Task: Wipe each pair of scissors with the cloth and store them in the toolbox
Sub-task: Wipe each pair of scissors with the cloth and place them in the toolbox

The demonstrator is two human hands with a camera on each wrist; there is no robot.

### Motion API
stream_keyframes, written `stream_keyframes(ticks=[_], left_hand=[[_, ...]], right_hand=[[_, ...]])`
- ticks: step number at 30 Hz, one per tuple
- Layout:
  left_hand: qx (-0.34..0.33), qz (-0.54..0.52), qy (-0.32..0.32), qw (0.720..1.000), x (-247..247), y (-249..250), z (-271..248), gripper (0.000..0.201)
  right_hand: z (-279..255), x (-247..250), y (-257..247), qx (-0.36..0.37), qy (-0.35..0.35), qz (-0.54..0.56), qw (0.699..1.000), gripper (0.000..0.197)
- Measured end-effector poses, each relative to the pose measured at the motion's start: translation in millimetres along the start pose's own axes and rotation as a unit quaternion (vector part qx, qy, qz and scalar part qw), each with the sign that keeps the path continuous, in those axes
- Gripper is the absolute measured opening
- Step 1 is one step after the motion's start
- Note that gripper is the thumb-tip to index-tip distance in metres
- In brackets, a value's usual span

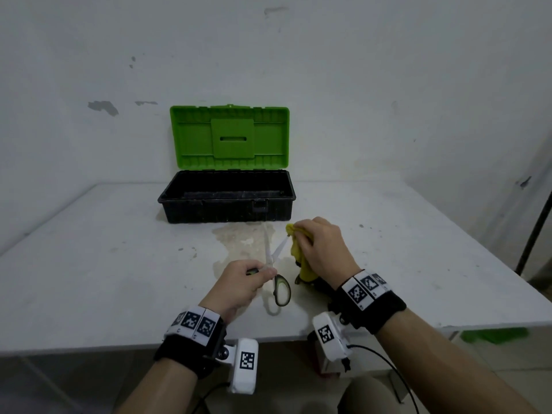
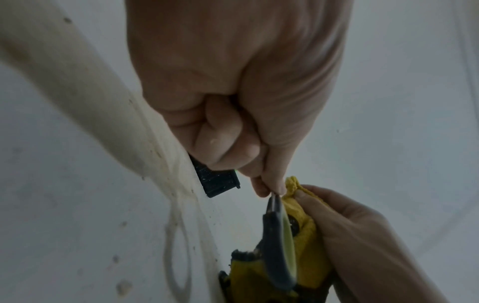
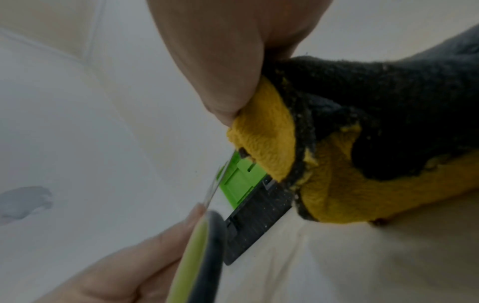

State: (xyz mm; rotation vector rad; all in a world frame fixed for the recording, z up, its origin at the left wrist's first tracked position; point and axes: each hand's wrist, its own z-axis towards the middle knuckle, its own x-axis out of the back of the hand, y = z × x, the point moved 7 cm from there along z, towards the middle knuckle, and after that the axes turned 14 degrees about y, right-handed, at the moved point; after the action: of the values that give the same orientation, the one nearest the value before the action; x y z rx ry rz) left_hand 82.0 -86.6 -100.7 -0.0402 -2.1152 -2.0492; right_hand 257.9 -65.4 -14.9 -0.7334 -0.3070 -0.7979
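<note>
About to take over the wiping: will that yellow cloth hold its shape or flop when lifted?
Likely floppy: the cloth bunches and drapes under the right hand. Probably light, with a fuzzy pile that should resist slipping in the grip.

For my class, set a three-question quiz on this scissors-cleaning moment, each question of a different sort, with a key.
1. True or false: the toolbox stands with its lid shut.
2. Multiple choice: the right hand grips A) a sponge, B) the yellow cloth, C) nothing.
3. Fill the gap: the left hand holds the ______ near the pivot, blades spread apart.

Key
1. False: the green lid is up and the black base is open.
2. B: the cloth is bunched round one blade tip.
3. Scissors, with green and dark handles.
</note>
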Motion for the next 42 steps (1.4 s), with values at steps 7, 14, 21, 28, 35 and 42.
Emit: stream_keyframes(ticks=[7, 14, 21, 28, 35, 42], left_hand=[[-0.132, 0.169, 0.028, 0.976, 5, 14, 4, 0.033], [-0.173, 0.256, 0.032, 0.951, 11, 17, 5, 0.024], [-0.052, 0.08, 0.021, 0.995, 10, 4, 9, 0.03], [0.011, 0.015, -0.011, 1.0, 5, 2, 1, 0.021], [-0.116, 0.169, 0.008, 0.979, 7, 15, 6, 0.029], [-0.142, 0.222, 0.014, 0.965, 12, 14, 6, 0.023]], right_hand=[[-23, -17, -30, 0.038, -0.119, 0.001, 0.992, 0.019], [7, -7, 3, -0.034, -0.102, -0.098, 0.989, 0.024], [-26, -18, -29, 0.069, -0.127, 0.014, 0.989, 0.017], [6, 3, -4, 0.004, -0.01, -0.022, 1.0, 0.016], [-13, -19, -34, 0.038, -0.152, -0.042, 0.987, 0.02], [10, -11, 1, -0.035, -0.124, -0.106, 0.986, 0.023]])
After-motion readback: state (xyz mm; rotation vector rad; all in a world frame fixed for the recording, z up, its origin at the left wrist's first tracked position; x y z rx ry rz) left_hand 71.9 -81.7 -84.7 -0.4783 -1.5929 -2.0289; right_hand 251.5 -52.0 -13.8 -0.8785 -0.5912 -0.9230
